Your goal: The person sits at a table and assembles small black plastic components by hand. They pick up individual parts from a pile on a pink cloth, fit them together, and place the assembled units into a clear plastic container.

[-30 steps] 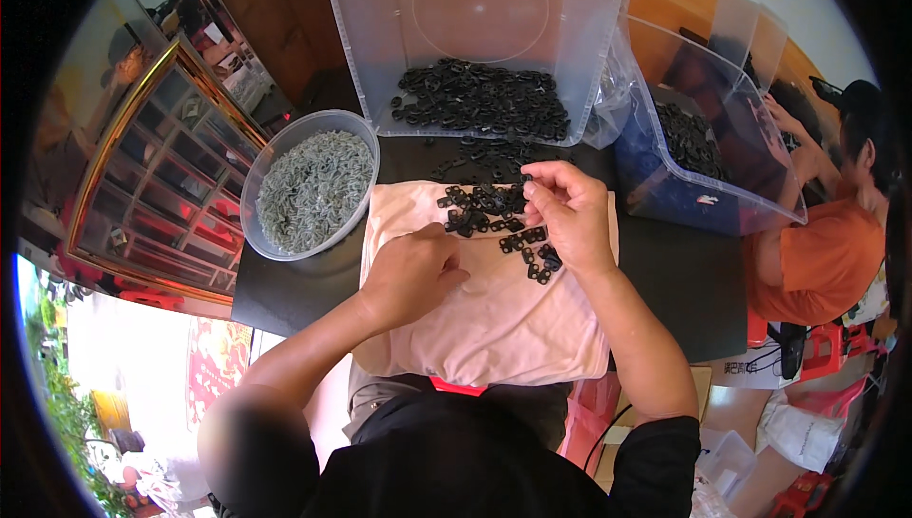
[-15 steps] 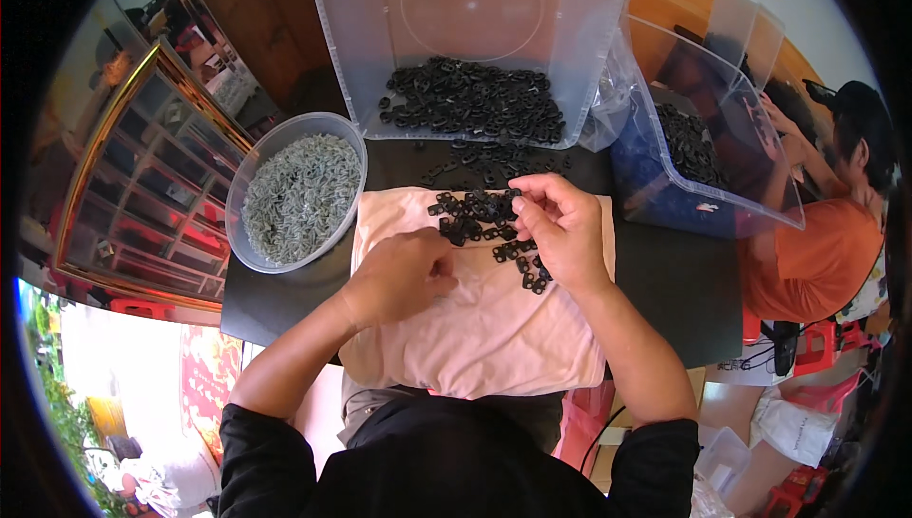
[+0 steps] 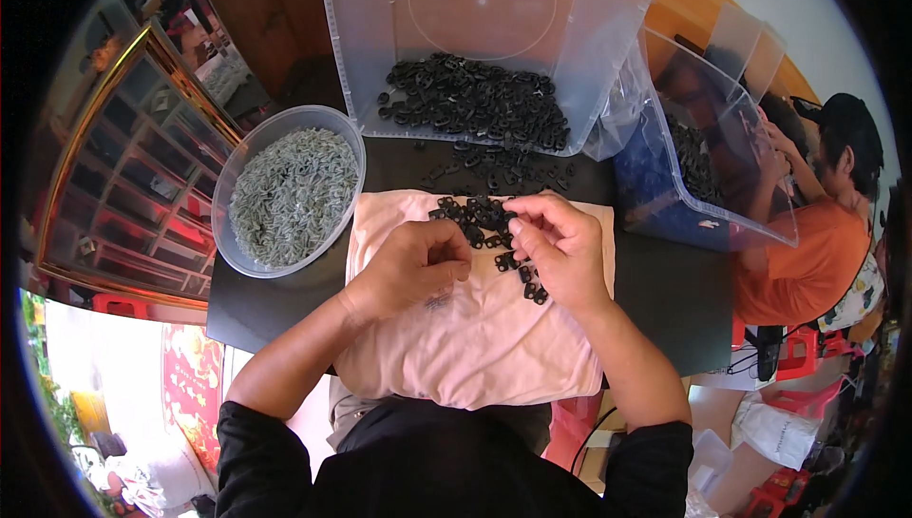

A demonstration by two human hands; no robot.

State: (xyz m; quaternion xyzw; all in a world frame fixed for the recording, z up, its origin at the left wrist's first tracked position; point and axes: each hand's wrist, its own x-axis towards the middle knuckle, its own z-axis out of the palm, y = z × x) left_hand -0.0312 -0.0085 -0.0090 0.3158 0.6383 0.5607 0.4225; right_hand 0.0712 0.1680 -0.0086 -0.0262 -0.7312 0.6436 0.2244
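A pile of small black plastic parts with holes lies on the pink cloth in front of me. My right hand is at the pile's right side, thumb and forefinger pinched close together. Whatever sits between those fingertips is too small to make out. To the left of the pile is my left hand, its fingers curled with the tips near the thumb. Its grip is partly hidden, so I cannot make out what is in it. A few black parts trail down the cloth beside my right hand.
A round clear tub of small greyish pieces stands at left. Behind the cloth, a large clear bin lies on its side, black parts spilling onto the dark table. A blue-tinted bin stands right, near a person in orange.
My left hand has shifted slightly right and its fingers have curled toward the thumb. My right hand has dropped a little beside the pile. The whole view has tilted slightly.
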